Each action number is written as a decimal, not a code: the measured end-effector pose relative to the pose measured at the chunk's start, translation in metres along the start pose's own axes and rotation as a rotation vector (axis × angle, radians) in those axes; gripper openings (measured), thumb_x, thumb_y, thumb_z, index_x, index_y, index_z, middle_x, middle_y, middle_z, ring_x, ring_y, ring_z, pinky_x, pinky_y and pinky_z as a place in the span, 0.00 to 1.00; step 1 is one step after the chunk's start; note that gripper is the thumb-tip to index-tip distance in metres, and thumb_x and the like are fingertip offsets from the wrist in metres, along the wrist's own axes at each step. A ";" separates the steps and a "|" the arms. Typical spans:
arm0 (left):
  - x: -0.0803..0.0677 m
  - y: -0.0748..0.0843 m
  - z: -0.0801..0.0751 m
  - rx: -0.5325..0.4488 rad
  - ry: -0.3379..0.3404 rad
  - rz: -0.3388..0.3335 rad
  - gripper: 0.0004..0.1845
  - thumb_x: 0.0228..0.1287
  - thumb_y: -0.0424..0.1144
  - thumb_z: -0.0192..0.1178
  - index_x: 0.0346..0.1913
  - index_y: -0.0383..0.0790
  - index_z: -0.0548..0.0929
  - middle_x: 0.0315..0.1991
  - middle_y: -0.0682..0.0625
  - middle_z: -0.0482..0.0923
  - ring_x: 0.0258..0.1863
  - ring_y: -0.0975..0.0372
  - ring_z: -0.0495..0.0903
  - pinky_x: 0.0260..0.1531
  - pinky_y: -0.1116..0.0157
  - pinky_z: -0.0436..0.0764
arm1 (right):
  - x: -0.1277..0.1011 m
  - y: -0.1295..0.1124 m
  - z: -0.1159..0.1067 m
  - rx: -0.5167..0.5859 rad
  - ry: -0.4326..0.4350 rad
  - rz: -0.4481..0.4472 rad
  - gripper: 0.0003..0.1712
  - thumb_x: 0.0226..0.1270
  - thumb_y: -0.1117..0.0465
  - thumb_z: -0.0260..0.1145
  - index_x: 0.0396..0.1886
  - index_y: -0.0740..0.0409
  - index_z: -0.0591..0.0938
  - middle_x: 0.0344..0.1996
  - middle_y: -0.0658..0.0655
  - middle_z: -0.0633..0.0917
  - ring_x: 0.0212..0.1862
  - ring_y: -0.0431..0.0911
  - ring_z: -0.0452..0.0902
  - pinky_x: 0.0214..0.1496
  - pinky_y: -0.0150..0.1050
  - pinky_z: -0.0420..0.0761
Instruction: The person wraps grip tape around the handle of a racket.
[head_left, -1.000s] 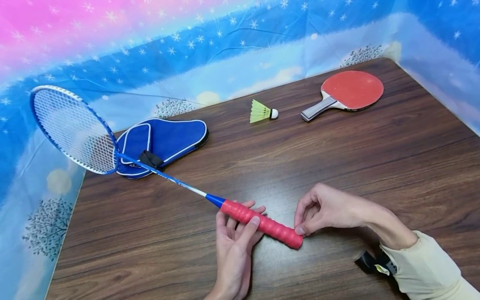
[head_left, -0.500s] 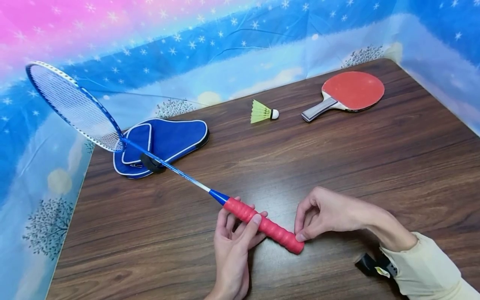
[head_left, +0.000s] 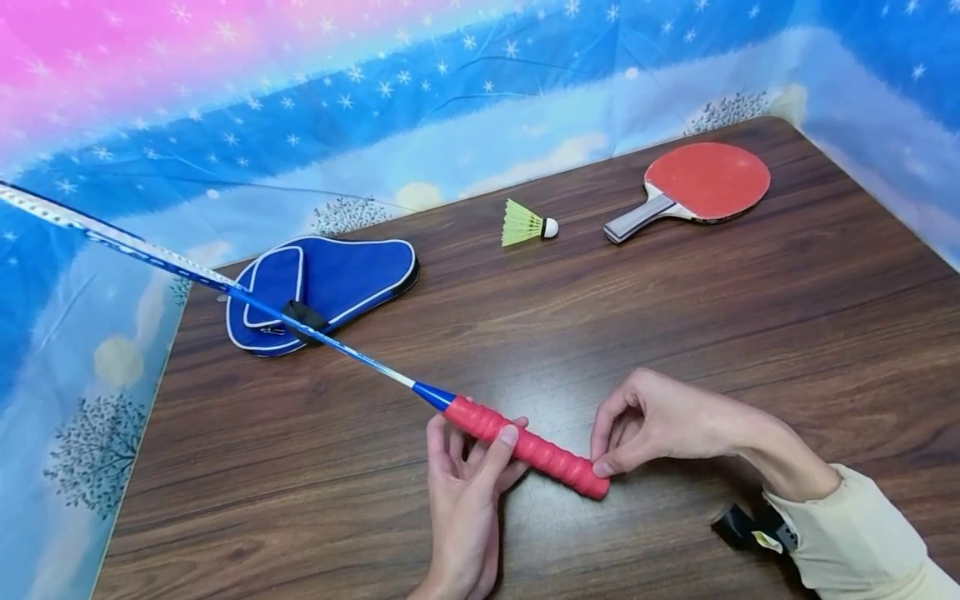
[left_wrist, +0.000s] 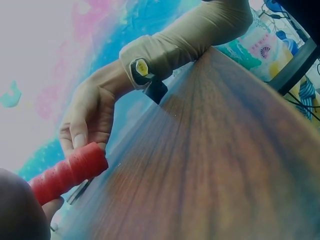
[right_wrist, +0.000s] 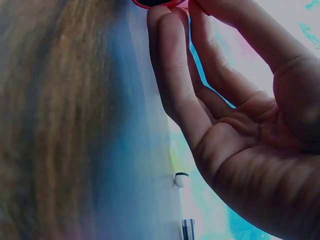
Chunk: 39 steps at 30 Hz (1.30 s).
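A blue and white badminton racket (head_left: 367,361) is held up at a slant over the table, its strung head almost edge-on and cut off by the head view's left border. My left hand (head_left: 465,508) holds the wavy red grip (head_left: 558,461) from below, thumb on top. At the butt end, my right hand (head_left: 660,423) pinches the grip between thumb and index finger. The left wrist view shows the right thumb lying on the red grip (left_wrist: 75,167) near its end. In the right wrist view the right hand (right_wrist: 235,120) has its fingertips at the grip's round end.
A blue paddle case (head_left: 352,271) with white piping lies behind the racket's shaft. Farther back on the wooden table (head_left: 712,317) are a yellow shuttlecock (head_left: 525,223) and a red table tennis paddle (head_left: 708,179). A patterned cloth (head_left: 420,100) hangs behind the table.
The racket has turned about its shaft, so its head went from showing its strings broadly to nearly edge-on. Both hands stay in about the same place on the grip.
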<state>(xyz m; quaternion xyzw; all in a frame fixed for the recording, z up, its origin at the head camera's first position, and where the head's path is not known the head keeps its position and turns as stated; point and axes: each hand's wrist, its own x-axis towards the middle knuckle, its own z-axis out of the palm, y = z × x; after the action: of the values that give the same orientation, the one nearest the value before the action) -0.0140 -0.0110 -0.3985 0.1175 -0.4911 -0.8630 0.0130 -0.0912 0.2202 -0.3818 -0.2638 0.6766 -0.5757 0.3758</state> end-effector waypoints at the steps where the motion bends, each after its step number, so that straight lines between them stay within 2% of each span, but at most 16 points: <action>1: 0.000 0.000 0.000 -0.002 0.004 0.001 0.33 0.63 0.30 0.66 0.65 0.37 0.59 0.60 0.32 0.65 0.55 0.40 0.77 0.44 0.49 0.82 | 0.000 0.000 0.000 -0.004 -0.001 -0.002 0.05 0.57 0.64 0.75 0.32 0.60 0.87 0.25 0.62 0.86 0.24 0.39 0.77 0.25 0.29 0.77; 8: -0.001 0.003 0.000 0.035 0.026 -0.002 0.35 0.63 0.31 0.66 0.70 0.40 0.61 0.60 0.30 0.66 0.54 0.43 0.79 0.45 0.51 0.82 | 0.003 0.001 0.000 -0.012 -0.023 -0.031 0.05 0.58 0.63 0.75 0.32 0.58 0.87 0.25 0.58 0.87 0.24 0.39 0.76 0.24 0.26 0.76; 14: -0.001 0.004 0.000 0.032 0.039 -0.001 0.36 0.63 0.32 0.67 0.69 0.39 0.59 0.58 0.29 0.68 0.52 0.43 0.80 0.43 0.48 0.82 | 0.003 0.001 0.000 -0.033 -0.016 -0.038 0.05 0.57 0.62 0.75 0.32 0.58 0.87 0.26 0.57 0.87 0.23 0.38 0.76 0.24 0.26 0.76; 19: -0.001 0.004 0.000 0.042 0.025 0.016 0.35 0.65 0.32 0.65 0.69 0.37 0.57 0.60 0.31 0.69 0.54 0.44 0.79 0.42 0.50 0.83 | 0.004 0.000 -0.001 -0.046 -0.016 -0.042 0.05 0.58 0.62 0.75 0.31 0.57 0.87 0.26 0.56 0.87 0.23 0.38 0.75 0.23 0.26 0.74; 23: 0.000 0.005 -0.001 0.048 0.041 0.003 0.33 0.66 0.34 0.65 0.68 0.37 0.59 0.59 0.31 0.71 0.54 0.45 0.79 0.42 0.50 0.83 | 0.004 0.001 0.000 -0.063 -0.014 -0.055 0.05 0.58 0.62 0.75 0.31 0.58 0.87 0.25 0.55 0.86 0.23 0.37 0.75 0.24 0.26 0.75; 31: 0.000 0.006 -0.002 0.098 0.056 -0.019 0.31 0.66 0.35 0.64 0.70 0.45 0.65 0.56 0.31 0.72 0.54 0.48 0.78 0.46 0.53 0.83 | 0.005 0.004 0.000 -0.080 -0.019 -0.074 0.05 0.57 0.61 0.76 0.32 0.55 0.88 0.30 0.55 0.86 0.24 0.38 0.77 0.25 0.26 0.76; 36: 0.000 0.006 -0.003 0.106 0.042 -0.008 0.32 0.66 0.37 0.65 0.71 0.46 0.65 0.56 0.30 0.71 0.52 0.48 0.78 0.45 0.53 0.83 | 0.004 0.005 0.000 -0.073 -0.026 -0.083 0.05 0.57 0.61 0.76 0.32 0.55 0.88 0.30 0.56 0.86 0.24 0.38 0.77 0.24 0.26 0.76; 39: 0.000 0.005 -0.004 0.093 0.035 0.005 0.33 0.67 0.36 0.64 0.71 0.45 0.63 0.57 0.30 0.70 0.53 0.47 0.79 0.45 0.52 0.83 | 0.003 0.004 0.001 -0.081 -0.023 -0.059 0.07 0.56 0.59 0.77 0.31 0.55 0.86 0.27 0.55 0.85 0.22 0.38 0.75 0.22 0.26 0.74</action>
<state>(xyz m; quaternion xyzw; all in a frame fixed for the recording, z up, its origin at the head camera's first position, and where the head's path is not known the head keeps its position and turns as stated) -0.0136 -0.0169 -0.3960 0.1318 -0.5306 -0.8371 0.0180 -0.0923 0.2181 -0.3862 -0.3052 0.6870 -0.5554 0.3555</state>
